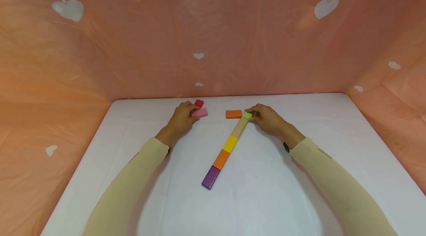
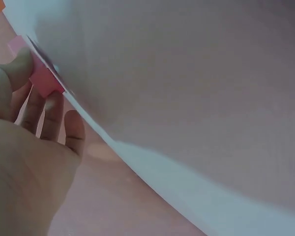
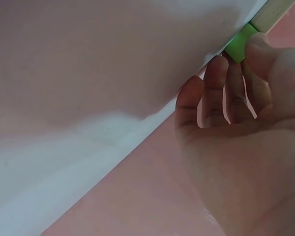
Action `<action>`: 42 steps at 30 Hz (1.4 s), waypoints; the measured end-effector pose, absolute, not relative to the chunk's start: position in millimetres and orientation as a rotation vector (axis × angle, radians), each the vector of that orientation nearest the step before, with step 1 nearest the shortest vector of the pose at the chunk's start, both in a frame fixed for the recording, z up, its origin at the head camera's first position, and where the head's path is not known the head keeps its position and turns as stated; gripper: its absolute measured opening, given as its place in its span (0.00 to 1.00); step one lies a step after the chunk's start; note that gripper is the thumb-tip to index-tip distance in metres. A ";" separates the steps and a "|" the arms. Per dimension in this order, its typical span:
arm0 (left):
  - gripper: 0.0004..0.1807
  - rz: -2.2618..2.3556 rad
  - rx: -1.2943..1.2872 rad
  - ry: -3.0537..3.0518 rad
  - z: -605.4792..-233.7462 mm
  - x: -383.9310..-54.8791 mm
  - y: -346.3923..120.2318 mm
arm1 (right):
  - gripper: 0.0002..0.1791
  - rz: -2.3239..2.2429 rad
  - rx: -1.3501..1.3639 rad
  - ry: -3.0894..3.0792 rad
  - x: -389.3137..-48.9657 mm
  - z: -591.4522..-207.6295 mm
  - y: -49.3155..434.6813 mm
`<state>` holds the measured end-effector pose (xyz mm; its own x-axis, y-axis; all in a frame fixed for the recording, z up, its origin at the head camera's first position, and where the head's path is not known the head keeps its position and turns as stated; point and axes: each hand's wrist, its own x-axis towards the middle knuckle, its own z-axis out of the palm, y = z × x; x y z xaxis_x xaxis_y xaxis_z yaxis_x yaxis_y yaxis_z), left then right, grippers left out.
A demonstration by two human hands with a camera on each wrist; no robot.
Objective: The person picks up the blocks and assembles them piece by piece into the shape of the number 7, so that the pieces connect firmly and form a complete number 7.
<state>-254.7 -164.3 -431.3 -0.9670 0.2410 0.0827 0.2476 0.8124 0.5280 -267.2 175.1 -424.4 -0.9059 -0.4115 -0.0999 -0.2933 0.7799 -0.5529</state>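
Note:
With thumb and fingers my left hand (image 1: 182, 118) pinches a pink block (image 1: 200, 112) near the table's back edge. Just behind that block lies a red block (image 1: 199, 103). My right hand (image 1: 267, 118) pinches a light green block (image 1: 247, 115), partly covered by its fingers, at the far end of a slanting row. From there toward me the row runs through a plain wood block (image 1: 240, 127), a yellow block (image 1: 230, 143), an orange block (image 1: 221, 159) and a purple block (image 1: 211, 177), set end to end. In the right wrist view the green block (image 3: 241, 43) touches the wood block.
Left of the row's far end lies another orange block (image 1: 234, 114), crosswise on the white table (image 1: 266, 199). Orange-pink cloth (image 1: 219, 36) with white hearts hangs behind the table and along both sides.

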 end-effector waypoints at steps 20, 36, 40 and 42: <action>0.17 -1.008 -0.455 -2.925 -424.4 -256.8 -126.7 | 0.23 -0.817 -0.581 2.751 -267.8 -425.7 172.6; 0.18 -0.987 -0.445 -3.032 -425.7 -258.1 -104.5 | 0.23 -0.813 -0.609 2.762 -266.2 -424.1 174.9; 0.18 -0.991 -0.457 -3.043 -427.2 -259.9 -104.7 | 0.23 -0.794 -0.621 2.764 -267.2 -423.8 175.4; 0.18 -0.991 -0.467 -3.045 -427.6 -260.9 -105.1 | 0.23 -0.781 -0.630 2.768 -267.5 -423.2 175.6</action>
<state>-260.9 -105.1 -427.6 -0.9540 0.2999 -0.0003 0.2422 0.7711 0.5888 -267.5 175.6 -423.2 -0.8901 -0.4501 -0.0718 -0.3462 0.7700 -0.5359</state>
